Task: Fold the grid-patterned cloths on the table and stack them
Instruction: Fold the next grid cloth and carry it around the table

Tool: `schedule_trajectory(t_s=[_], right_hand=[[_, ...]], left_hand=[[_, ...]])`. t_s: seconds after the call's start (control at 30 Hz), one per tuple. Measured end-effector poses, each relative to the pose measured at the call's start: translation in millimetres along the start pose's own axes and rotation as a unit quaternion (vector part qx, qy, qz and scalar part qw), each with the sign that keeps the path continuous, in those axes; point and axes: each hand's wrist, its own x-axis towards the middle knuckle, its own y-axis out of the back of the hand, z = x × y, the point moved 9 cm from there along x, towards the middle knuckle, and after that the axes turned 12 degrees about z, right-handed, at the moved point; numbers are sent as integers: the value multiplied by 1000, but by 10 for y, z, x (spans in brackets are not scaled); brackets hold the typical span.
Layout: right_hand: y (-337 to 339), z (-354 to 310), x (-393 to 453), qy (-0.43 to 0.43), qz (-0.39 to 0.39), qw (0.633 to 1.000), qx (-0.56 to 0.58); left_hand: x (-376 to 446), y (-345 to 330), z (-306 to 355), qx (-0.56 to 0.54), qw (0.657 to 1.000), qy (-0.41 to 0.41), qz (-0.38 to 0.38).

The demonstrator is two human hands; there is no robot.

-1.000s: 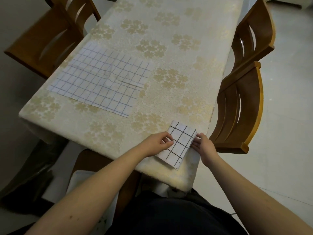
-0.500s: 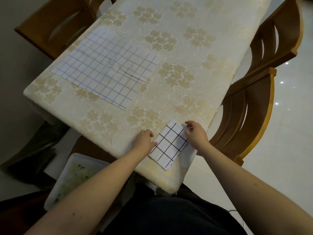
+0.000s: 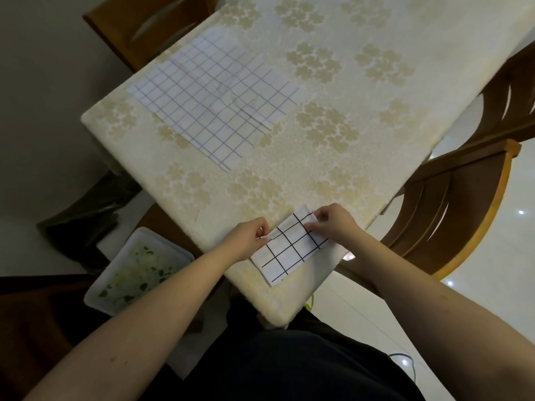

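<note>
A small folded white cloth with a black grid [image 3: 289, 250] lies at the near corner of the table [image 3: 289, 157]. My left hand [image 3: 246, 238] pinches its left edge between thumb and fingertips. My right hand [image 3: 333, 224] pinches its far right corner. A larger cloth with a thin blue grid [image 3: 214, 96] lies spread flat on the table's left side, apart from both hands.
The table wears a cream cover with gold flowers. Wooden chairs stand at the right [image 3: 463, 204] and far left [image 3: 150, 27]. A white tray with green scraps [image 3: 136, 267] sits on a surface below the table's near left edge.
Both hands have shifted from pressing the folded cloth to pinching its left edge and far right corner. The camera view has swung, so the table appears more to the right.
</note>
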Motion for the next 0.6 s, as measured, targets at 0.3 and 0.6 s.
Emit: schedule_trajectory(t_s=[0.3,0.6], right_hand=[[157,-25,-264,10,-90,972,219],[358,-140,-484,-57,-26,909,413]], left_hand=[[-269,106,-152,-387,900,201,11],[-729,-45,-25,-579,763,281,60]])
